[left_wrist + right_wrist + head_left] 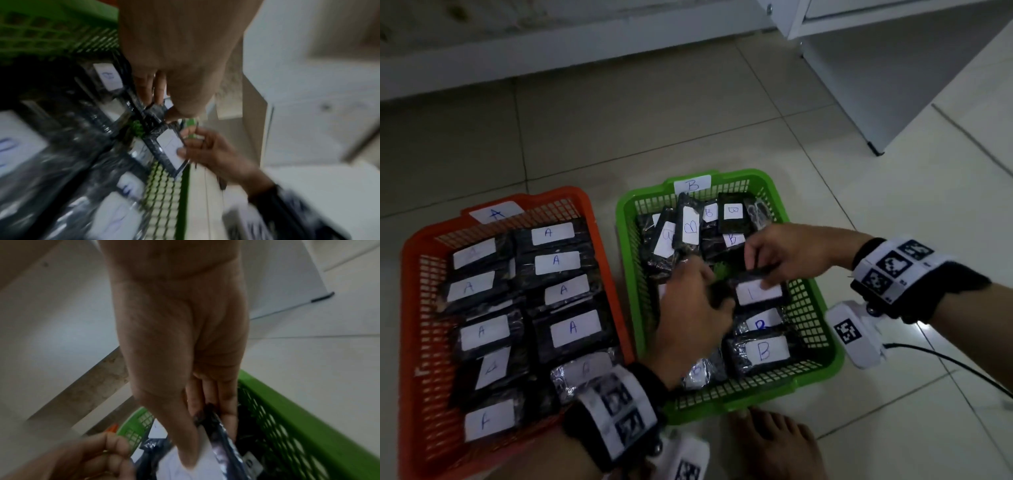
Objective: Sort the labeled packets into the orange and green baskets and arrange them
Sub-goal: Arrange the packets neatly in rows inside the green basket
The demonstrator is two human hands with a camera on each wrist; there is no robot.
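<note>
The green basket (822, 329), tagged B, holds several dark packets with white B labels. Above its middle my right hand (763, 277) pinches a labelled packet (756, 293). In the right wrist view its thumb presses on the white label and its fingers sit behind the packet (218, 431). My left hand (717, 298) curls on the dark left end of what looks like the same packet (170, 146). The orange basket (410, 308), tagged A, holds A packets (573, 329) in two rows.
Both baskets sit side by side on a pale tiled floor (893, 205). A white cabinet (893, 68) stands at the back right. A bare foot (774, 445) is just in front of the green basket. A black cable (945, 359) runs from my right wrist.
</note>
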